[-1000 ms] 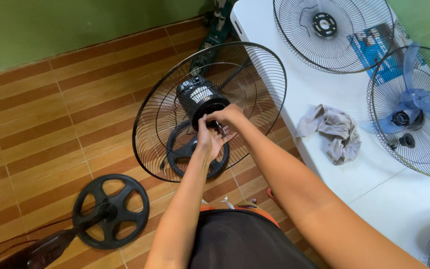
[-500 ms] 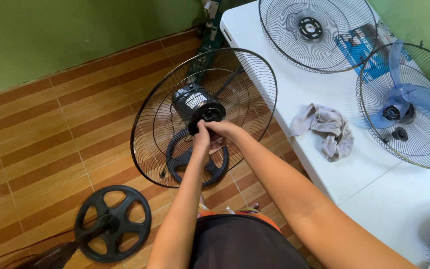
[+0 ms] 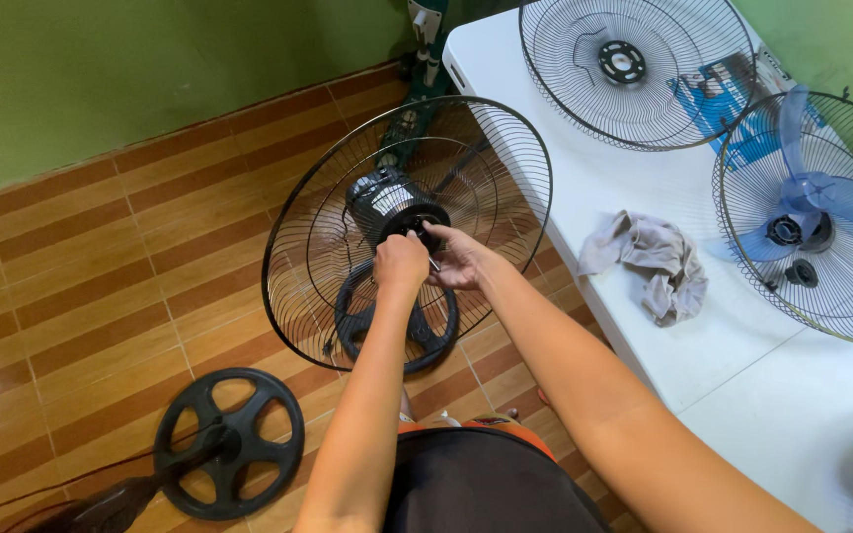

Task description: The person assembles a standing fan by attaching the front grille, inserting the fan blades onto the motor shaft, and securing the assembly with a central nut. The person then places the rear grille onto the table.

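Observation:
A black wire rear guard [image 3: 298, 247] of a standing fan faces me, with the black motor [image 3: 379, 197] behind its middle. Both hands meet at the hub of the guard. My left hand [image 3: 402, 265] is closed around the black ring at the hub. My right hand [image 3: 458, 257] pinches the thin metal shaft that sticks out of the hub. The fan's round black base [image 3: 417, 336] shows through the wires below my hands.
A white table [image 3: 742, 365] stands at the right with a grey rag [image 3: 659, 262], a loose wire guard [image 3: 634, 69] and a guard holding a blue blade [image 3: 807, 207]. Another round black base [image 3: 229, 444] lies on the brown tiled floor. A green wall runs behind.
The view has shifted, so the fan and table sit further left and lower in frame. My hands have stayed at the hub, with small turns of the fingers.

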